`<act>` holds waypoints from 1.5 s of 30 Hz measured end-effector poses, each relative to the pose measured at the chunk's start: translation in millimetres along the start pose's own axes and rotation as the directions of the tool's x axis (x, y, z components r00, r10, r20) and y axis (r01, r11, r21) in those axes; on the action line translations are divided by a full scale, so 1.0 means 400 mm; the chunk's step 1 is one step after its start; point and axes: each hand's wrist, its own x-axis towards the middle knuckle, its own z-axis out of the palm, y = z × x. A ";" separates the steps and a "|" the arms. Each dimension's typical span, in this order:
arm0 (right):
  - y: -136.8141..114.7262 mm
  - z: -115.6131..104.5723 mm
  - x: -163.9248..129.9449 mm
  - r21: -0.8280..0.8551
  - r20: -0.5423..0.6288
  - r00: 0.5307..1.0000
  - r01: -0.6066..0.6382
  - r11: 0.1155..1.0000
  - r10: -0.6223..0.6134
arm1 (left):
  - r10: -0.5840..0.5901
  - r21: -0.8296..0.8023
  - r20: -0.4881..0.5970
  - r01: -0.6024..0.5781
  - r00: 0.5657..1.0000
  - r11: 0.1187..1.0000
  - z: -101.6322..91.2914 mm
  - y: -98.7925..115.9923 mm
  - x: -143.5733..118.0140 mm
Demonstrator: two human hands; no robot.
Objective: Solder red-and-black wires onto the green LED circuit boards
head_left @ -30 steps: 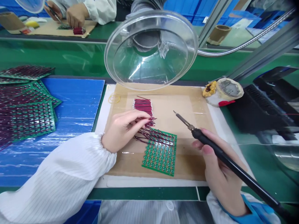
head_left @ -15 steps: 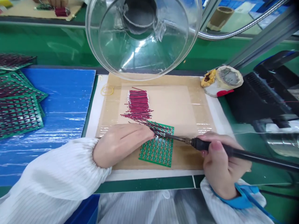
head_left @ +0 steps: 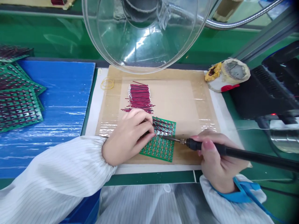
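Observation:
My right hand [head_left: 220,160] grips a soldering iron [head_left: 207,147] by its black handle, the metal tip resting on a green circuit board panel [head_left: 161,149]. My left hand [head_left: 130,135] lies over the panel's left side, thumb and fingertips pinched beside the iron's tip on a thin wire that the fingers mostly hide. Dark red wires [head_left: 163,126] stick up from the panel's upper rows, while the lower rows show bare pads. Just above the left hand lies a bundle of red and black wires [head_left: 139,98] with pale tinned ends.
Wired panels [head_left: 20,107] are piled on a blue sheet [head_left: 65,93] at left. A rubber band [head_left: 107,83] lies on the cardboard [head_left: 182,96]. A clear hood [head_left: 144,53] hangs overhead. At right stand a tip-cleaning pot [head_left: 230,74] with yellow sponge and a black machine [head_left: 257,90].
My left hand has turned from flat and stretched to curled fingers, its fingertips staying near the iron's tip. The iron's tip has shifted slightly left and down on the panel. The view has tilted a little.

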 end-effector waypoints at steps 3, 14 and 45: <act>-0.001 0.000 0.002 0.009 0.022 1.000 0.019 1.000 -0.020 | -0.002 0.002 -0.006 0.002 1.000 1.000 0.002 0.000 -0.001; -0.003 0.007 0.002 0.023 -0.041 0.998 0.054 0.998 -0.053 | -0.015 0.054 0.012 0.015 1.000 0.998 0.002 0.013 -0.002; 0.004 0.011 0.008 0.049 -0.030 0.995 0.099 0.994 -0.098 | -0.092 0.040 0.049 0.091 0.994 0.995 -0.003 0.018 0.010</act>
